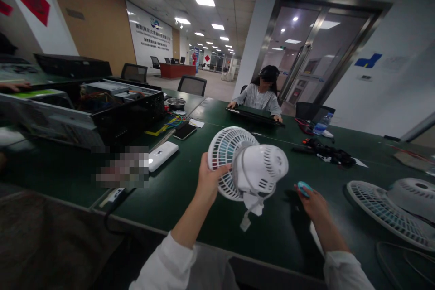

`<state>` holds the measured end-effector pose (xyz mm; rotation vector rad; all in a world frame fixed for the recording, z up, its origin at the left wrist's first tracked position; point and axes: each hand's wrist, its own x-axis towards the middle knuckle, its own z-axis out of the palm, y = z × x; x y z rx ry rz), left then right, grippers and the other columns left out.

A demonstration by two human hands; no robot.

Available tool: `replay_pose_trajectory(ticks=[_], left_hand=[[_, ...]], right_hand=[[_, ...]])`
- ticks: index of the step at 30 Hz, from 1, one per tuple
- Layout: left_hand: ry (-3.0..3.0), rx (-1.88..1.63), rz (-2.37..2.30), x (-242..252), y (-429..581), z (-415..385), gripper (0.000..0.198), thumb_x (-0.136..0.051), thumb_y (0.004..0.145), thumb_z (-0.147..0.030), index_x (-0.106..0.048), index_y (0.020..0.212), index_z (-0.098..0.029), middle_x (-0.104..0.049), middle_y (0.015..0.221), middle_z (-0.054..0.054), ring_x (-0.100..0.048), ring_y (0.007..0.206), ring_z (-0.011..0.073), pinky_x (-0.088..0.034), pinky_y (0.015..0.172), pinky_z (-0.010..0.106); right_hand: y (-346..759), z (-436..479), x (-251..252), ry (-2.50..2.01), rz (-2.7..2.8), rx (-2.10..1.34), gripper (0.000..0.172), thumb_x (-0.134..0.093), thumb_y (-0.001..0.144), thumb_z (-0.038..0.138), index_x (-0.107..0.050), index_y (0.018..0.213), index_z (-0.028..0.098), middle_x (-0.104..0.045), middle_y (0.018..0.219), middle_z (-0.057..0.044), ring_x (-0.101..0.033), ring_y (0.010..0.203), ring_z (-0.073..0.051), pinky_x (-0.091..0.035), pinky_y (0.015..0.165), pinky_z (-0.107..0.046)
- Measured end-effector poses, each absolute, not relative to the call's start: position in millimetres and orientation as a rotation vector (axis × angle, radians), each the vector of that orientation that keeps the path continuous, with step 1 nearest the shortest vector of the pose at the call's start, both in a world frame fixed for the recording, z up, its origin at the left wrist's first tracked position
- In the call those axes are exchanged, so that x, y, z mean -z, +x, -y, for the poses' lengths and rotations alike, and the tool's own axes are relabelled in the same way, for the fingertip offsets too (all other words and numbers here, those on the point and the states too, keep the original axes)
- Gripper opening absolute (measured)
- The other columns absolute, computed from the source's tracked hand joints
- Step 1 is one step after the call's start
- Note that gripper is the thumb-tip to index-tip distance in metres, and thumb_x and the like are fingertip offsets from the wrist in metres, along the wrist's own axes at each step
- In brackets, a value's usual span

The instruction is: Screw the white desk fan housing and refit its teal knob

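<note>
My left hand (210,179) is raised above the dark green table (217,231) and grips a small white clip-on fan (246,167) by its round grille. A white strap or tag (248,210) dangles below the fan's motor housing. My right hand (314,206) is held to the right of the fan, pinching a small teal oval object (304,189) between its fingers. A second white fan (390,210) lies on the table at the right, its grille tilted and well beyond my right hand.
A black open computer chassis (125,111) with wires stands at the left, beside a phone (184,131) and a white power bank (162,156). A seated person (261,95) wearing a head camera works at the far table end. A water bottle (322,123) and black cables (326,152) lie ahead.
</note>
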<state>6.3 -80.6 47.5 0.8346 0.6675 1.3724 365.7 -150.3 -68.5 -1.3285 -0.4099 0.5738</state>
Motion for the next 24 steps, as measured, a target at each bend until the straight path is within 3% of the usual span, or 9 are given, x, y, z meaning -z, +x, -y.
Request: replay_pose_trajectory(ticks=[4, 12, 18, 24], left_hand=[[0.723, -1.324, -0.803, -20.6, -34.8, 76.4, 0.047, -0.078, 0.049, -0.019, -0.048, 0.084, -0.018, -0.061, 0.069, -0.005, -0.061, 0.058, 0.0127, -0.051, 0.061, 0.028], [0.747, -1.193, -0.987, 14.0, -53.2, 66.3, 0.034, -0.074, 0.058, -0.019, -0.048, 0.081, -0.018, -0.061, 0.071, -0.001, -0.062, 0.061, 0.0142, -0.053, 0.063, 0.031], [1.038, -1.050, -1.085, 25.4, -55.5, 65.0, 0.039, -0.072, 0.060, -0.038, -0.056, 0.087, -0.015, -0.063, 0.083, 0.005, -0.062, 0.080, 0.0221, -0.051, 0.076, 0.038], [1.416, -1.013, -1.310, 30.4, -58.2, 58.0, 0.043, -0.071, 0.051, -0.051, -0.063, 0.073, -0.015, -0.052, 0.096, 0.008, -0.046, 0.108, 0.0349, -0.033, 0.100, 0.049]], right_hand=[[362.0, 131.4, 66.8, -1.491, 0.421, -0.526, 0.032, -0.053, 0.088, 0.033, -0.053, 0.115, 0.016, -0.057, 0.114, -0.008, -0.058, 0.095, -0.019, -0.051, 0.079, -0.040], [375.9, 145.3, 57.3, -1.906, 0.682, -0.119, 0.033, -0.054, 0.087, 0.032, -0.053, 0.116, 0.017, -0.055, 0.117, -0.008, -0.057, 0.099, -0.020, -0.049, 0.082, -0.042], [381.7, 157.7, 66.1, -2.087, 0.945, 0.024, 0.028, -0.054, 0.087, 0.032, -0.056, 0.110, 0.016, -0.058, 0.111, -0.007, -0.058, 0.095, -0.019, -0.050, 0.081, -0.040], [387.5, 172.8, 61.3, -2.146, 0.866, 0.261, 0.030, -0.052, 0.087, 0.037, -0.056, 0.107, 0.015, -0.060, 0.104, -0.007, -0.058, 0.091, -0.019, -0.046, 0.081, -0.040]])
